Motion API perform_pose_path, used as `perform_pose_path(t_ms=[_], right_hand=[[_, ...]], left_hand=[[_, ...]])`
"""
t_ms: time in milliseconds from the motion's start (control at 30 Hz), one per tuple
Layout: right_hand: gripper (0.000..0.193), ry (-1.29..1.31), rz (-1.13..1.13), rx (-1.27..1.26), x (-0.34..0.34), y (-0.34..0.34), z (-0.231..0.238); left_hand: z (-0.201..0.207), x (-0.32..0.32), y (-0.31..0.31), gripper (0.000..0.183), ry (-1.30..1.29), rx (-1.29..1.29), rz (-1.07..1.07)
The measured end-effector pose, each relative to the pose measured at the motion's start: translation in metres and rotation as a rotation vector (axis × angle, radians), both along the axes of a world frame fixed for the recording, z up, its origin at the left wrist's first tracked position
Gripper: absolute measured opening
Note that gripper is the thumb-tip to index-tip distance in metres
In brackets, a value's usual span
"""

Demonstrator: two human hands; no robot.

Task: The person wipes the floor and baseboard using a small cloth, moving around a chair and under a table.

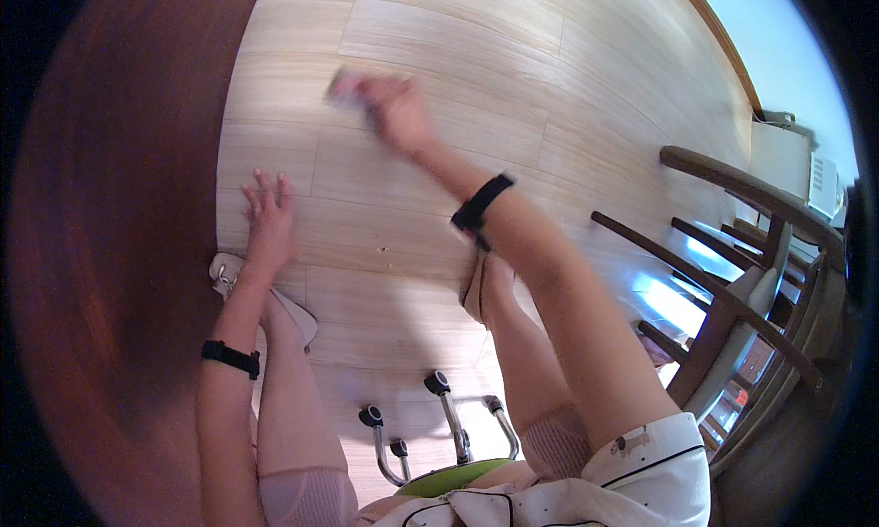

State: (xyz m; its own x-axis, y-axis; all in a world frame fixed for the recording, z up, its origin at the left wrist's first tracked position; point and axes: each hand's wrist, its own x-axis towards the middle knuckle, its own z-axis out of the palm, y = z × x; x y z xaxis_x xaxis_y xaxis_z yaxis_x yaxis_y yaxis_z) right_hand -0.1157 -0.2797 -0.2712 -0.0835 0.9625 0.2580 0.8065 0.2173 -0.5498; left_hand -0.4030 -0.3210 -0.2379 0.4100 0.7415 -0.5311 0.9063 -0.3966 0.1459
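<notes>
My right hand (398, 115) reaches forward over the pale wood floor (439, 42), its fingers closed on a small pinkish-grey thing (344, 87). Motion smears both the hand and what it holds, so the kind is unclear. Whether that thing touches the floor I cannot tell. My left hand (269, 223) is over the floor beside the dark reddish-brown panel (137, 206), with its fingers spread and nothing in them. A few small crumb-like specks (384, 249) lie on the floor between my feet. Each wrist wears a black band.
My light shoes (293, 316) stand on the floor at either side. Below me is a green-seated stool (449, 478) with metal legs and casters (438, 382). Dark wooden chairs (732, 298) stand at the right. A white appliance (778, 156) is by the far right wall.
</notes>
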Motion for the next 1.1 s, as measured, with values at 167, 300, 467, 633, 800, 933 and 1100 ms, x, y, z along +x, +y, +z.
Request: perform_pose_path(t_ms=[167, 300, 467, 633, 800, 933, 1100], right_hand=[[0.039, 0.088, 0.283, -0.14, -0.085, -0.089, -0.019], [0.036, 0.413, 0.43, -0.336, -0.042, -0.1, 0.02], [0.036, 0.066, -0.507, 0.003, 0.126, -0.09, 0.029], [0.039, -0.123, -1.209, -0.267, 0.265, -0.115, 0.012], [0.041, -0.18, -0.711, -0.061, 0.183, -0.114, -0.022], [0.05, 0.019, -0.109, -0.213, 0.032, -0.124, 0.011], [0.044, 0.11, 0.329, -0.322, -0.035, -0.141, 0.015]], left_hand=[[-0.011, -0.003, 0.016, 0.11, -0.031, 0.034, -0.02], [-0.002, 0.007, 0.013, 0.11, 0.044, -0.005, 0.011], [-0.003, 0.004, 0.006, 0.109, 0.008, 0.022, -0.014], [-0.009, 0.008, 0.007, 0.13, 0.013, 0.049, 0.003], [-0.003, 0.01, 0.011, 0.12, 0.018, 0.036, -0.014], [-0.017, -0.001, 0.018, 0.123, -0.038, 0.049, -0.005], [-0.022, -0.009, 0.035, 0.131, -0.055, 0.057, 0.024]])
